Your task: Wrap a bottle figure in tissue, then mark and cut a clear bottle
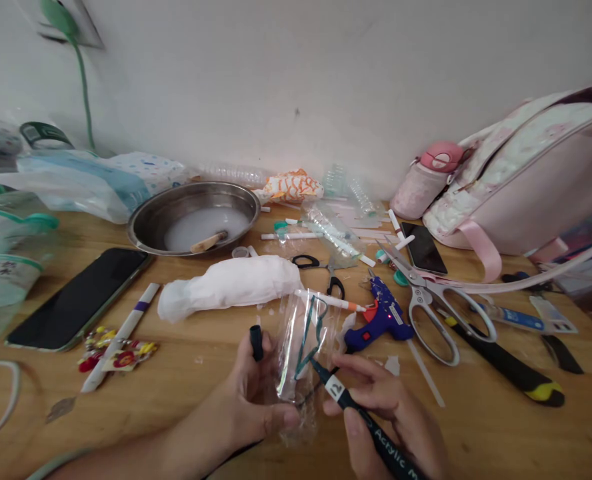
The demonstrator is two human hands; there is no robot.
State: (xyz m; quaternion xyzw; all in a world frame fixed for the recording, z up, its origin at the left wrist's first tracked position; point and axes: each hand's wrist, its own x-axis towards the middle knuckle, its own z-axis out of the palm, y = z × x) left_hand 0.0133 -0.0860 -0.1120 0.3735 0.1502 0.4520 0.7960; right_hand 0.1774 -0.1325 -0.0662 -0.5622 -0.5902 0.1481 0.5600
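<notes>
My left hand (256, 400) grips a clear piece of plastic bottle (289, 353) from its left side, thumb along the lower edge. A dark marker cap (257, 343) is also tucked between that hand's fingers. In my right hand (386, 413) is a dark green acrylic marker (361, 413), its tip touching the plastic. A green drawn outline (303, 333), roughly triangular with one wavy side, shows on the plastic. Just behind lies a white wrapped bottle shape (236, 283). A blue glue gun (381, 317) rests to the right of the plastic.
A metal bowl (141, 230) with whitish liquid and a brush stands at the back. Large scissors (429, 300) and a black-yellow cutter (511, 367) lie right. Left is a phone (79, 300). A pink bag (536, 180) and drinking bottle (423, 183) stand by the wall.
</notes>
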